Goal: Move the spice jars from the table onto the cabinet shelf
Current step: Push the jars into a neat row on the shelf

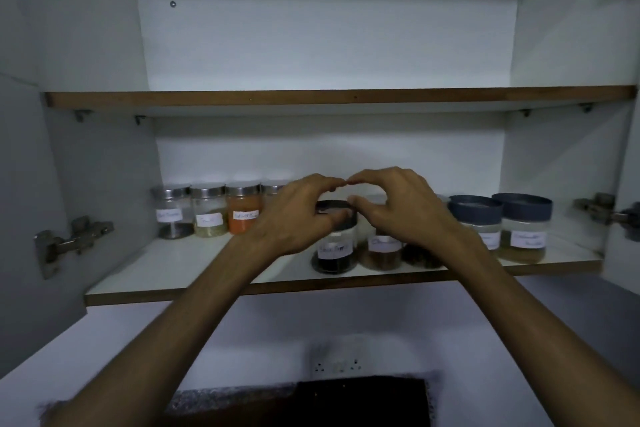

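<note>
Both my hands reach into the lower cabinet shelf (pixel 194 270). My left hand (pixel 294 218) curls over a dark-lidded jar of black spice (pixel 335 250) that stands on the shelf, thumb on the lid's front. My right hand (pixel 398 208) curls over the top of the neighbouring jar of brown spice (pixel 381 251); its lid is mostly hidden. The two index fingertips touch above the jars. Another jar with dark contents (pixel 422 256) peeks out under my right wrist.
Several steel-lidded jars stand at the shelf's back left, among them an orange one (pixel 243 215). Two blue-lidded jars (pixel 523 229) stand at the right. The upper shelf (pixel 311 97) holds nothing in view. Door hinges (pixel 69 239) flank the sides. A wall socket (pixel 337 366) sits below.
</note>
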